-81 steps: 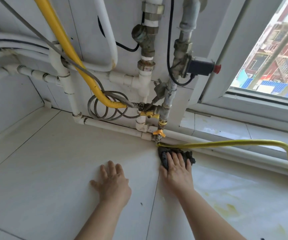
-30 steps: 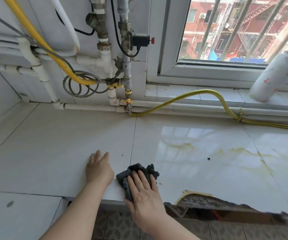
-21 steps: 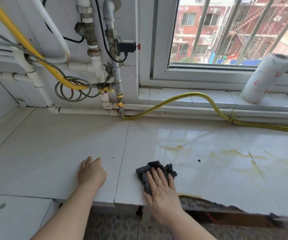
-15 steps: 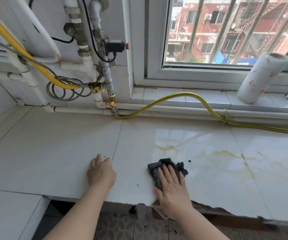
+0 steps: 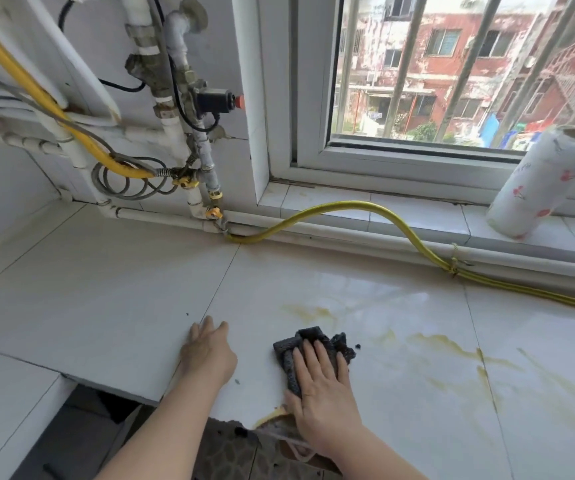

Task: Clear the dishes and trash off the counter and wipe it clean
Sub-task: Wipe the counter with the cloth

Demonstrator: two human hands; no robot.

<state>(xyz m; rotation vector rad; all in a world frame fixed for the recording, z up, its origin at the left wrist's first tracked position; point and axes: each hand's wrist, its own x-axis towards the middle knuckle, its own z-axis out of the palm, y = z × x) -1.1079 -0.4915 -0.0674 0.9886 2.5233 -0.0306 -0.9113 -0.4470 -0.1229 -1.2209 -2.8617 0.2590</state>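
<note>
A right hand (image 5: pixel 324 386) lies flat with its fingers straight, pressing a dark cloth (image 5: pixel 284 355) onto the white tiled counter (image 5: pixel 106 289) near its front edge. Nothing is gripped: palm and fingers alone pin the cloth. The left hand (image 5: pixel 208 351) rests open on the tile just beside it, bracing.

No dishes or trash show on this stretch, so wiping looks to be the step in hand. Yellowish stains (image 5: pixel 445 341) streak the glossy tile to the right of the cloth, and a dark crumb (image 5: pixel 358 346) sits just off its corner.

A good pass would likely carry the cloth rightward over those streaks with firm, even pressure and overlapping strokes. It would gather crumbs rather than flick them over the chipped front edge (image 5: pixel 244 426), where the cloth could snag. Whether the stains are wet or dried on cannot be told from here.

A yellow hose (image 5: pixel 383 211) runs along the back, and a paper towel roll (image 5: pixel 538 188) stands on the sill, both well apart from the hands.
</note>
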